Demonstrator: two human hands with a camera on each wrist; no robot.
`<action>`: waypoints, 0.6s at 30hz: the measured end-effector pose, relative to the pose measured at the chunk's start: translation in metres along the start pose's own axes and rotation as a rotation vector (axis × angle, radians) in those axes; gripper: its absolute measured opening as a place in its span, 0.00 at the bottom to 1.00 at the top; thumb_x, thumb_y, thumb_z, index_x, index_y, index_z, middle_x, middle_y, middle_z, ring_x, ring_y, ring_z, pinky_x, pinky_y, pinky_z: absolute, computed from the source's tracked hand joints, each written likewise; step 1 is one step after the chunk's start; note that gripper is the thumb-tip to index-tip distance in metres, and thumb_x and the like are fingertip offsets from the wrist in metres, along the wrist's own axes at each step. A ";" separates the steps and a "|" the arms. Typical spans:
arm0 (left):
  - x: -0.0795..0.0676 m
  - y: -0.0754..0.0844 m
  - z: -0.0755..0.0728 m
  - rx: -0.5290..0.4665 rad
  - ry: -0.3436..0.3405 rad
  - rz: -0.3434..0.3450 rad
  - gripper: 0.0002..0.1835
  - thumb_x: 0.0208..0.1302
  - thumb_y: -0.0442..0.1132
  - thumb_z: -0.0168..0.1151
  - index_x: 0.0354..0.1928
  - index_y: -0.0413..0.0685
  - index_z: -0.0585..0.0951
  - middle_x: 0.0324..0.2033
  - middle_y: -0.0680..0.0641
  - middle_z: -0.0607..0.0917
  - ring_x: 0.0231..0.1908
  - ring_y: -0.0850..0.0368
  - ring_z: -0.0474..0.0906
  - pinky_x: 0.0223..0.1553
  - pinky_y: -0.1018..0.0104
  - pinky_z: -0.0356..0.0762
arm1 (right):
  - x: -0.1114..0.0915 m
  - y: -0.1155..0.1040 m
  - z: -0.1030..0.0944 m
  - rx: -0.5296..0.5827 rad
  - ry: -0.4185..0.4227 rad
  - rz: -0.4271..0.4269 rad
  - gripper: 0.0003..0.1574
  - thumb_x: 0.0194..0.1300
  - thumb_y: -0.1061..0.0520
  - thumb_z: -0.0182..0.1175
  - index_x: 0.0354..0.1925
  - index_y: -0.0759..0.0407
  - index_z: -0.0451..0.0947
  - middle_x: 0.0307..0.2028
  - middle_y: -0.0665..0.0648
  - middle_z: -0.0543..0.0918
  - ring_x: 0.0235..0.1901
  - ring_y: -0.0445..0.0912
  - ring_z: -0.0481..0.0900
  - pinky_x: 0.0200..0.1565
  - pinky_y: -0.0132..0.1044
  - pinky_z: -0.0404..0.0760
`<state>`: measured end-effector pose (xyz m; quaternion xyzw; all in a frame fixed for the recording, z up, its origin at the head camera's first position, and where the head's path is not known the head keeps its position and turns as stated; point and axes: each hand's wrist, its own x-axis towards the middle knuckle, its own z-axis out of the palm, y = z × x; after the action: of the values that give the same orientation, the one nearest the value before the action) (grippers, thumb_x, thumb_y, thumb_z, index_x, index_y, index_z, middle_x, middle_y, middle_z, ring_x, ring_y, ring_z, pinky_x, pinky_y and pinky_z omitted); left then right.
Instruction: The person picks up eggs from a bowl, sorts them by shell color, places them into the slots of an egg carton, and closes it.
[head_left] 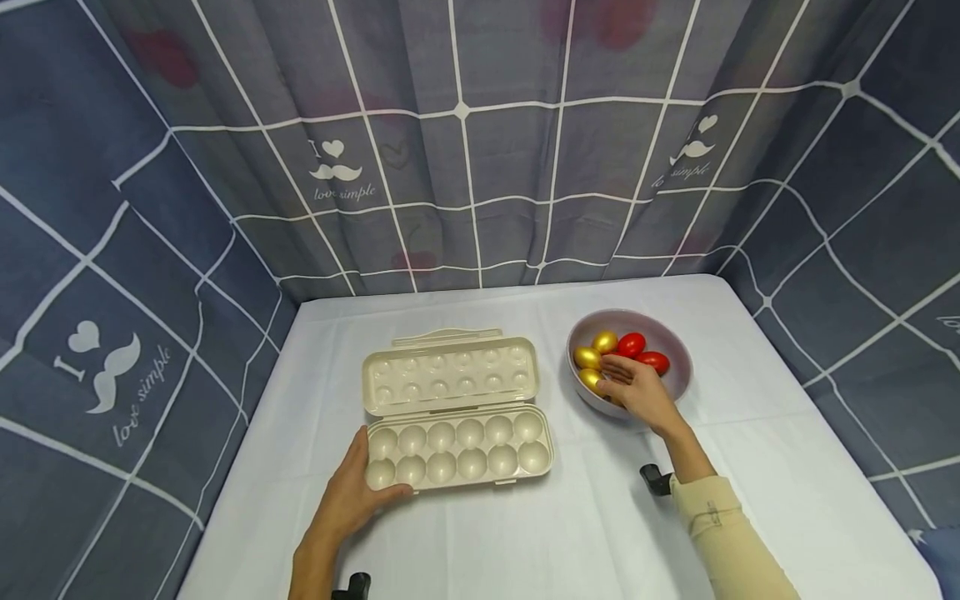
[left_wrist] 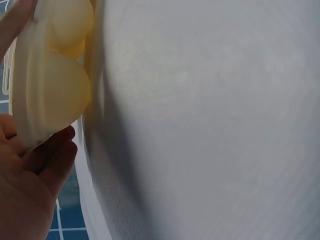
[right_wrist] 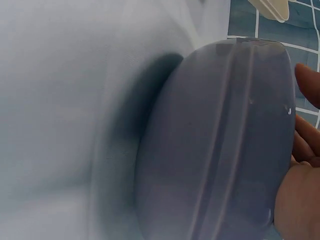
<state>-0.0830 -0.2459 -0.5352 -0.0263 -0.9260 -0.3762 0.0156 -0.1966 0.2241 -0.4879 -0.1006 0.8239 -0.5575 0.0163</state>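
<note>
A cream plastic egg box (head_left: 459, 482) lies with its lid (head_left: 450, 407) folded back, and its round cups hold no eggs. My left hand (head_left: 350, 492) grips its left end, thumb along the front edge and fingers at the left side. In the left wrist view, fingers (left_wrist: 57, 167) touch the box's rounded underside (left_wrist: 65, 90). Over the purple-grey bowl (head_left: 678, 367), my right hand (head_left: 637, 390) reaches inward, fingers extended near the gold eggs (head_left: 587, 358). Red eggs (head_left: 653, 362) lie behind the hand. Any egg beneath the palm is hidden; the right wrist view shows mostly the bowl's outer wall (right_wrist: 200, 145).
A white cloth (head_left: 510, 542) covers the table. Grey patterned curtains (head_left: 420, 167) hang behind it and along both sides. Black camera mounts (head_left: 656, 480) stick out near both wrists.
</note>
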 end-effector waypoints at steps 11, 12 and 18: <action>0.001 -0.001 0.002 -0.009 -0.003 0.002 0.72 0.38 0.67 0.78 0.78 0.46 0.46 0.74 0.39 0.57 0.69 0.37 0.58 0.64 0.38 0.60 | 0.011 -0.007 0.000 -0.081 -0.100 0.053 0.32 0.67 0.66 0.61 0.63 0.82 0.64 0.59 0.77 0.73 0.60 0.67 0.73 0.60 0.56 0.70; 0.001 -0.001 0.002 -0.011 -0.003 0.001 0.72 0.38 0.67 0.78 0.79 0.47 0.47 0.74 0.40 0.58 0.69 0.38 0.59 0.64 0.38 0.60 | 0.013 -0.006 0.001 -0.088 -0.102 0.057 0.31 0.67 0.67 0.60 0.63 0.82 0.64 0.59 0.77 0.73 0.59 0.67 0.73 0.61 0.56 0.70; 0.000 -0.002 0.003 -0.020 0.006 -0.006 0.70 0.37 0.67 0.79 0.78 0.51 0.49 0.72 0.43 0.62 0.68 0.40 0.62 0.63 0.39 0.63 | 0.024 -0.004 0.006 -0.112 -0.092 0.084 0.31 0.66 0.68 0.59 0.62 0.83 0.64 0.59 0.78 0.73 0.60 0.68 0.72 0.61 0.57 0.70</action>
<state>-0.0831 -0.2452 -0.5386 -0.0223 -0.9223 -0.3856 0.0169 -0.2185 0.2127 -0.4842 -0.0920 0.8556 -0.5043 0.0719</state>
